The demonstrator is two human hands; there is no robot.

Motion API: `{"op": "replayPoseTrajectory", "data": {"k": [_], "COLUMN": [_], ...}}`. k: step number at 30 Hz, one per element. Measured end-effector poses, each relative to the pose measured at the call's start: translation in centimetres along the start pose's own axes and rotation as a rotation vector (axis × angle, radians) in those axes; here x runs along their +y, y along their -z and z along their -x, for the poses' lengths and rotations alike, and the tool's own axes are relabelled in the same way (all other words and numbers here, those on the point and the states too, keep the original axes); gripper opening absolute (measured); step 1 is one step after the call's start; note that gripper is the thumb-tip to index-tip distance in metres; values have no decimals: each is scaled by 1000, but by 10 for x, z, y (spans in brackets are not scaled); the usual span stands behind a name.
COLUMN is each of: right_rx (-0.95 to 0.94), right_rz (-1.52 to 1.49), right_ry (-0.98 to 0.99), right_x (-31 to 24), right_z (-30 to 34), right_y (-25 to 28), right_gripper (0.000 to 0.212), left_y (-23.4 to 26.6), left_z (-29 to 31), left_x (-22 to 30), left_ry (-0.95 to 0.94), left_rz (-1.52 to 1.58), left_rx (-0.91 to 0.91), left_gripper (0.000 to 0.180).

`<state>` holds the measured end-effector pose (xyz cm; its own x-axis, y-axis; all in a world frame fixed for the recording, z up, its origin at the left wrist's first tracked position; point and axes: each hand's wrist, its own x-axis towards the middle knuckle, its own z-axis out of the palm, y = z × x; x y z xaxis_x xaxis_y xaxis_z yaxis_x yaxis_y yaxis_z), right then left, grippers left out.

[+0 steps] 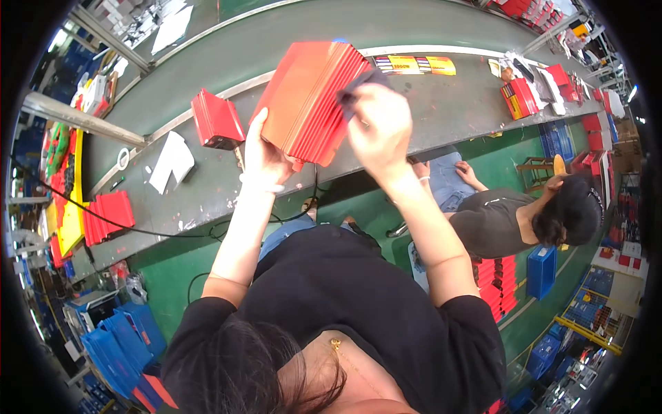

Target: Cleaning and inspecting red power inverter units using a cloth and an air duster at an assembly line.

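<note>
A large red ribbed metal housing (296, 90) is held up, tilted, over the workbench (214, 190). My left hand (265, 155) grips its lower left corner, thumb along the near edge and fingers underneath. Against the ribbed right side, my right hand (380, 131) is closed on a dark cloth (364, 84), which touches the ribs. Its fingertips are partly hidden behind the cloth. Left of my left hand, a smaller red ribbed housing (217, 119) stands on the bench.
White paper (171, 162), a tape roll (123, 159) and stacked red housings (109, 215) lie to the left. A black cable (165, 235) crosses the bench. Yellow labels (414, 65) lie beyond my right hand. A co-worker (496, 214) sits close on the right.
</note>
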<state>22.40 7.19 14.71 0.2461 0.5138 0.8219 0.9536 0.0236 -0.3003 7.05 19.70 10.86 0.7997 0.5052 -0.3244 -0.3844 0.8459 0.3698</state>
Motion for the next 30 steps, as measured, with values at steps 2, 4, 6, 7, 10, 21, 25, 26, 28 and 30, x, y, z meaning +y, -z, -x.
{"op": "replayPoseTrajectory", "data": {"k": [2,4,6,7,10,21,25,26,28,30], "right_rx": [-205,-272,-264,-167,206,24,24,60,273,293], "right_rz": [-108,-314,-393,-301,-550,-106,-338,-510,-646,-697], "right_ry": [107,-8,-158,-259,-692,-564,-787,-898,-951,-1233], "right_x": [-28,-42,-32,-17,7,12,23,32,38,44], "right_z": [12,26,24,26,7,-11,8,15,28,30], "right_y": [6,5,19,24,32,10,10,10,1,9], "right_gripper": [17,23,23,23,17,13,21,27,34,34], "left_y": [4,2,8,8,4,-2,-13,-9,-5,-8], "left_z": [-9,-13,-16,-17,-17,-28,-21,-22,-25,-33], "left_x": [6,11,18,18,22,27,16,13,8,-1], "left_ry": [-13,-68,12,20,4,99,11,24,15,-57], "left_rz": [-54,-87,31,34,-1,3,-107,-145,-178,-191], "left_rx": [-25,12,-23,-34,-26,-73,-68,-53,-80,-77], "left_gripper": [48,49,47,47,48,49,51,53,52,49]}}
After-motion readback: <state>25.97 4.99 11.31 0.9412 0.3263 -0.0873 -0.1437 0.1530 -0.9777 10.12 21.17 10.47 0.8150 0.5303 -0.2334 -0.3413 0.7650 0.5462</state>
